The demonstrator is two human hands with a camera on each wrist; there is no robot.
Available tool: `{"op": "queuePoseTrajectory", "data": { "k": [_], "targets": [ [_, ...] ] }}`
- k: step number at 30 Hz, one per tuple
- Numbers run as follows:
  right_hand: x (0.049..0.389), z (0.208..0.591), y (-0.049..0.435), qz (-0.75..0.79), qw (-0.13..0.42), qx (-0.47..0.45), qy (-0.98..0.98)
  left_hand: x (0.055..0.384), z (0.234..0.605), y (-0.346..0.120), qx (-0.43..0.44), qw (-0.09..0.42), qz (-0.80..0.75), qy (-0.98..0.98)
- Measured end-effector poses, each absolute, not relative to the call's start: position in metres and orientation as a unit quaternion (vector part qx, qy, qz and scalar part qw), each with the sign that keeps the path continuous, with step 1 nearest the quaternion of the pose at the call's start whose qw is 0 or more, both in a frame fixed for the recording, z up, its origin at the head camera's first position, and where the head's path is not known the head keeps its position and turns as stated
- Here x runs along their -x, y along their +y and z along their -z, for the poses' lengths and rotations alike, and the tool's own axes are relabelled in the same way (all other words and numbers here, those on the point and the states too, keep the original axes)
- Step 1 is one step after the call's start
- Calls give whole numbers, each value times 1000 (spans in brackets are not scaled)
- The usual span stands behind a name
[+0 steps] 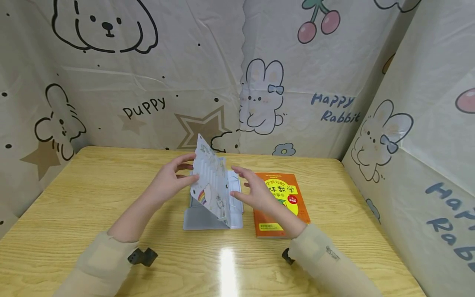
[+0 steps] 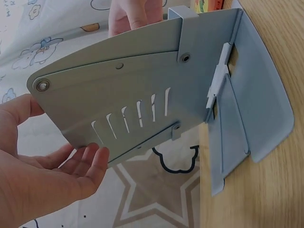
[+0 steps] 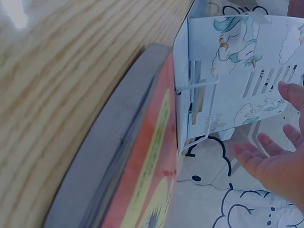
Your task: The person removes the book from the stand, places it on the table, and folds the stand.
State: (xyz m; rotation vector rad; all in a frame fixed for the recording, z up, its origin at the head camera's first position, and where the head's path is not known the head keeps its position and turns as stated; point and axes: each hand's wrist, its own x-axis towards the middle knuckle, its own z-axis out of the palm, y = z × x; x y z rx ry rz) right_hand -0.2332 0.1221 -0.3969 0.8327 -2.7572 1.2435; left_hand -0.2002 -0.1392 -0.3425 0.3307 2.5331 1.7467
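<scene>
A folding metal book stand [image 1: 209, 181] stands half unfolded on the table, its slotted panel tilted up from the base [image 1: 204, 218]. Its front carries unicorn and rainbow pictures; the back [image 2: 142, 76] is plain grey-blue with riveted corners. My left hand [image 1: 172, 177] holds the panel at its raised edge, thumb and fingertips right at the rim. On the panel's right side, my right hand [image 1: 257, 192] hovers with fingers spread and grips nothing. In the right wrist view its thumb overlaps the printed face [image 3: 237, 47]. A white wire holder [image 3: 209, 109] sits at the panel's foot.
An orange book [image 1: 267, 231] with a yellow circle on its cover lies flat just right of the stand, partly under my right forearm. Printed fabric [image 1: 178, 62] hangs behind the wooden table [image 1: 111, 177] and along its sides.
</scene>
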Motion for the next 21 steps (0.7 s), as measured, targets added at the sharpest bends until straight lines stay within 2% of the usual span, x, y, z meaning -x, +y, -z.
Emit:
{"op": "queuePoseTrajectory", "data": {
  "k": [21],
  "targets": [
    [260, 415, 130, -360, -63, -278, -888, 197, 367, -174, -93, 49, -582, 806]
  ]
}}
